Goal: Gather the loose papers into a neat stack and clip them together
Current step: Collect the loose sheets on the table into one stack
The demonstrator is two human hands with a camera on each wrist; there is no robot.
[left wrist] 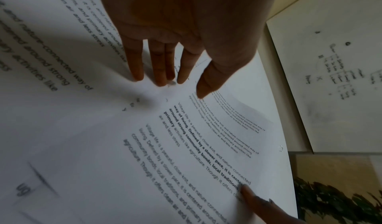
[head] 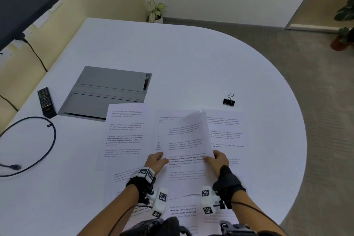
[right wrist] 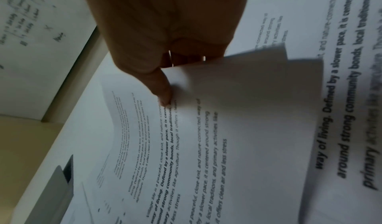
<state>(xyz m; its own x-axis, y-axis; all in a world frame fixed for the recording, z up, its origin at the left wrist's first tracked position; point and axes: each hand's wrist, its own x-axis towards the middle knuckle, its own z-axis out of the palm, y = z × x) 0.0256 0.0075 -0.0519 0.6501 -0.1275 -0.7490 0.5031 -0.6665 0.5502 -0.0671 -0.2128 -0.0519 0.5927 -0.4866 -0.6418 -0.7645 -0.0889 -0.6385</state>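
Printed white sheets lie scattered on the white table [head: 172, 53]. Both hands hold a small bundle of sheets [head: 185, 140] raised off the table in the middle, its far end curling up with corners offset. My left hand [head: 158, 159] pinches its left edge, thumb on top [left wrist: 203, 92], fingers nearly straight. My right hand [head: 216, 159] pinches the right edge [right wrist: 206, 137], thumb on the print, fingers curled beneath. Loose sheets lie to the left [head: 124, 130], to the right [head: 228, 130] and near my body [head: 183, 210]. A black binder clip [head: 229, 99] sits beyond the right sheet, untouched.
A grey flap panel [head: 107, 92] is set into the table behind the left sheet, with a black remote [head: 46, 102] beside it. A black cable [head: 44, 149] loops at the left. The table's rounded edge [head: 302, 140] curves on the right. A monitor [head: 19, 2] hangs at the far left.
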